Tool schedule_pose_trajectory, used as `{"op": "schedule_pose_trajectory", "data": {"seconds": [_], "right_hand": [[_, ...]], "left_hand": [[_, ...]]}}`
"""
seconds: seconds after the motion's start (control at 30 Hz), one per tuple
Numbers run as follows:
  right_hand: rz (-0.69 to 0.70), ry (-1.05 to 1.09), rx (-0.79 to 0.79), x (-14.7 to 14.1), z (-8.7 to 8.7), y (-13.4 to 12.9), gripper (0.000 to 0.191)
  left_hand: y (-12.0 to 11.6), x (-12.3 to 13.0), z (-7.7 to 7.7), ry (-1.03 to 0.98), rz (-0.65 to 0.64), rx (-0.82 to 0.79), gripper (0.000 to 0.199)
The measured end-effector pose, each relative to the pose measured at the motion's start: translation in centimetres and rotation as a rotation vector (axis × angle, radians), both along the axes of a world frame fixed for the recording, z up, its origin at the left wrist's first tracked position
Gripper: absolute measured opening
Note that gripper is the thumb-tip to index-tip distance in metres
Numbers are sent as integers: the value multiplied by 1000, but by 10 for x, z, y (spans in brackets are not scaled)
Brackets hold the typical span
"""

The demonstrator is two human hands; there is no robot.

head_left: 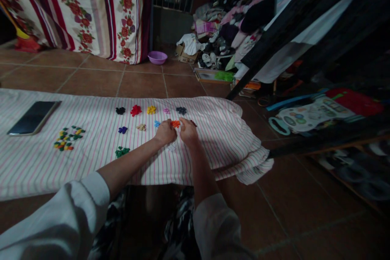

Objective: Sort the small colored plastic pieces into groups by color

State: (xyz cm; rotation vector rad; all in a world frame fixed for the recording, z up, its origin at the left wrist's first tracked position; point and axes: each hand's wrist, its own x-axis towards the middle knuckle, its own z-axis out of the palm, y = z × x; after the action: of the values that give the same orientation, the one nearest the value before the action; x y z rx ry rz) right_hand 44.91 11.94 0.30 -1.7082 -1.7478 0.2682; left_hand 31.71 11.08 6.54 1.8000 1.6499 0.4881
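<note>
Both hands reach to a small pile of orange pieces [175,124] on the striped cloth [97,162]. My left hand [166,132] touches the pile's left side, my right hand [188,132] its right side; the fingers are too small and dim to make out clearly. Around them lie little piles sorted by colour: black [120,110], red [135,110], yellow [151,109], pink [166,111], dark grey [181,110], dark blue [122,130], beige [141,127], light blue [157,123], green [122,152] and white [172,147]. Brown pieces [193,123] show partly behind my right hand.
At the left, mixed green, yellow and orange pieces [68,138] lie near a phone [34,118]. Beyond the cloth are a purple basin [157,57], a floral curtain [100,12] and a heap of clothes [225,28]. A dark post [274,40] slants at the right.
</note>
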Motion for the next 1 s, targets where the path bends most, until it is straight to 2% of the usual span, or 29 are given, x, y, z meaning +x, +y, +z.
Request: {"op": "schedule_pose_trajectory", "data": {"seconds": [0.17,0.27,0.33,0.4,0.53,0.7,0.83,0.9,1.0], "right_hand": [[26,81,97,-10,15,1,41],[50,115,96,-21,25,0,38],[78,115,68,-30,29,-1,37],[110,94,30,-39,31,-4,36],[159,37,-16,-54,34,-8,33],[228,-19,-18,-69,38,-7,33],[279,-114,-42,-83,35,-8,35],[284,-132,-40,-88,34,-9,38],[238,-110,-10,-87,34,-7,40]], "left_hand": [[-13,-25,1,-167,-6,100,37],[-28,-61,-3,-351,34,175,31],[-43,-92,-5,-468,105,211,31],[-62,-125,-5,-496,171,228,36],[-112,-191,-7,-418,332,242,43],[-180,-257,-25,-266,560,226,43],[-219,-284,-43,-218,655,142,42],[-228,-287,-47,-226,664,161,40],[-229,-285,-44,-225,617,207,37]]}}
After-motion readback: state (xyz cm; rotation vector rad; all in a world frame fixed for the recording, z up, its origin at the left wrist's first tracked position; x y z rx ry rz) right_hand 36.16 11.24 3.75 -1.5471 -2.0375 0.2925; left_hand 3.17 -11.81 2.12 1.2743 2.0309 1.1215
